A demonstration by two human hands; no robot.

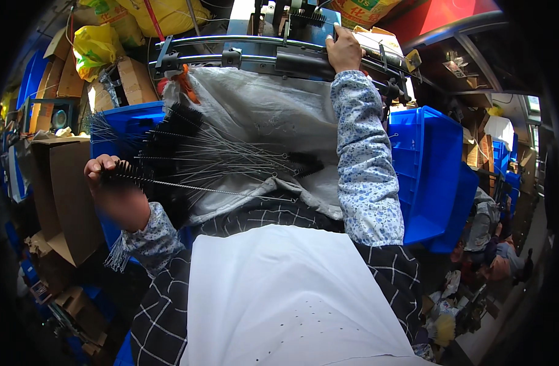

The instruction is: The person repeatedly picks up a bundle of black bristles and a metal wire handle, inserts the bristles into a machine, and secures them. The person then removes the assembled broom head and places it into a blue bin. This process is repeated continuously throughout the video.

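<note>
At the left, my left hand [118, 198] is closed on the black bristle end of a tube brush [215, 188]. The brush's twisted wire stem runs to the right across my lap and ends in a small loop. A heap of similar wire brushes [230, 151] lies on the grey sheet [264, 91] in front of me, most of their black heads at the left. My right hand [344, 51] rests on the right side of the machine [279, 58], with the index finger and thumb stretched apart on it. The undersides of its other fingers are hidden.
Metal rails [200, 40] cross in front of me. Blue crates [423, 174] stand at the right, and another blue bin [111, 131] with thin wires is at the left. An open cardboard box [69, 198] stands beside my left hand. Yellow sacks [163, 15] lie at the back.
</note>
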